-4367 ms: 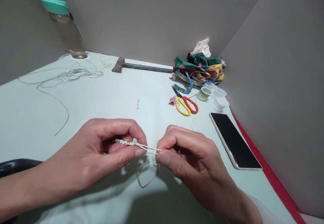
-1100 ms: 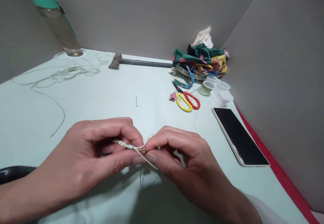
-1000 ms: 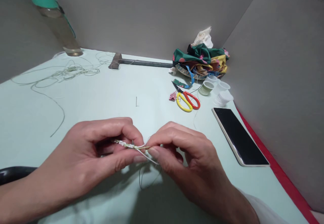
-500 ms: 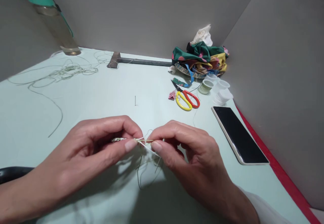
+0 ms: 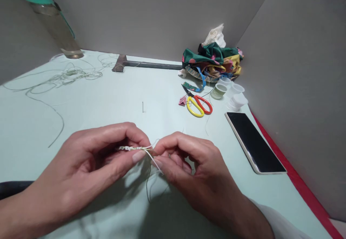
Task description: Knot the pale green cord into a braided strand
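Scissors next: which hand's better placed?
Probably the right hand: the scissors lie nearer to it, almost straight ahead. The left hand is farther off and pinches the braid. The right is at the loose strands; whether it grips them is unclear.

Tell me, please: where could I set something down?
Bare patches: between the hammer and the pin; a smaller one between the phone and the right hand. Crowded: far right, where cloth, scissors and spools lie close; far left, under loose thread.

I'm seeing grey walls (image 5: 151,19) rising behind and beside the pale surface (image 5: 113,98), a red strip (image 5: 298,183) lining its right edge.
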### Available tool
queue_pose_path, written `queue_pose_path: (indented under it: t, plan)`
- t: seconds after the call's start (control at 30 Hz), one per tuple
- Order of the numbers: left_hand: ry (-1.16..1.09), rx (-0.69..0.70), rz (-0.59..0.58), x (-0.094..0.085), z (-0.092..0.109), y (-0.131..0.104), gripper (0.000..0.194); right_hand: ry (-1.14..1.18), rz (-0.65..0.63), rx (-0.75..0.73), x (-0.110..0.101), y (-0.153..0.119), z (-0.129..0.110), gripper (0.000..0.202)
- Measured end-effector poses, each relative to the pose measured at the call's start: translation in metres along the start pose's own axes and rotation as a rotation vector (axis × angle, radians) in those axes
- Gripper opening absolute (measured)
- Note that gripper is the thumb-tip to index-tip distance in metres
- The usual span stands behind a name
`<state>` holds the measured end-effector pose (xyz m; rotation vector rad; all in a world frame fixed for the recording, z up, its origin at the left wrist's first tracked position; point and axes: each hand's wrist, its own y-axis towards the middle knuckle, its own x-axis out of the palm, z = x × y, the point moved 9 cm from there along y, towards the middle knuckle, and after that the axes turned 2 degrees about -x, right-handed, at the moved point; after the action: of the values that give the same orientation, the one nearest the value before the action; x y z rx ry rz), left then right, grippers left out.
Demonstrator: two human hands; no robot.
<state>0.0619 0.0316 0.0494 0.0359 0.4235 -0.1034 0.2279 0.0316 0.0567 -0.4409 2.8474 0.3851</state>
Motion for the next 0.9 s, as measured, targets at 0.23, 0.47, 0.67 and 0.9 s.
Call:
queue_pose_path:
  t: [0.23, 0.47, 0.67, 0.9]
  plan:
    - [0.0, -0.002, -0.015, 0.002, -0.001, 0.0, 0.021, -0.107, 0.046, -0.151, -0.003, -0.003, -0.012, 0.014]
    - [0.119, 0.162, -0.042, 0.004, 0.008, 0.0, 0.02, -0.197, 0.116, -0.259, -0.003, -0.007, -0.016, 0.014]
    - [0.184, 0.388, -0.069, 0.013, 0.02, -0.005, 0.018, -0.221, 0.094, -0.253, 0.001, -0.009, -0.015, 0.016]
    - [0.229, 0.392, -0.089, 0.012, 0.028, -0.005, 0.023, -0.029, 0.015, -0.097, 0.002, -0.006, -0.005, 0.016]
